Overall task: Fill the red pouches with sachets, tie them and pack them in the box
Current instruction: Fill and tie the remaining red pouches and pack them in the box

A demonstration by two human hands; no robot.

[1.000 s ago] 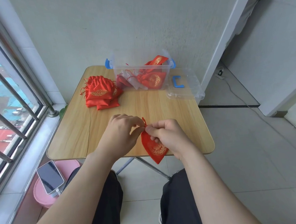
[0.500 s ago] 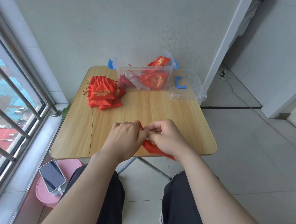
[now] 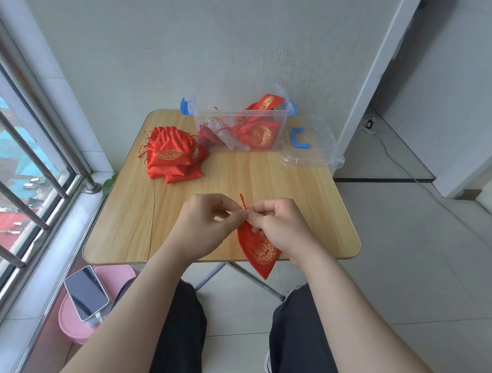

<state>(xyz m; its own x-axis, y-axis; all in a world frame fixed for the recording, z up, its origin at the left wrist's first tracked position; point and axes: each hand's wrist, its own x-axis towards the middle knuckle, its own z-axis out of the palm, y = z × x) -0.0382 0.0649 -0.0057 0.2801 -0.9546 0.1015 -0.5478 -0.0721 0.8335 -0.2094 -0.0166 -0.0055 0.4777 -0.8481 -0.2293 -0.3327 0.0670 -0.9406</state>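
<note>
Both hands pinch one red pouch's neck.
The left hand (image 3: 201, 226) and right hand (image 3: 282, 227) grip the drawstring (image 3: 242, 201); the red pouch (image 3: 259, 253) hangs below their fingertips.

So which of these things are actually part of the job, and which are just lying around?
Part of the job:
red pouch held by left hand and right hand
pile of red pouches
clear plastic box
box lid

Just lying about:
phone
pink tub
</note>
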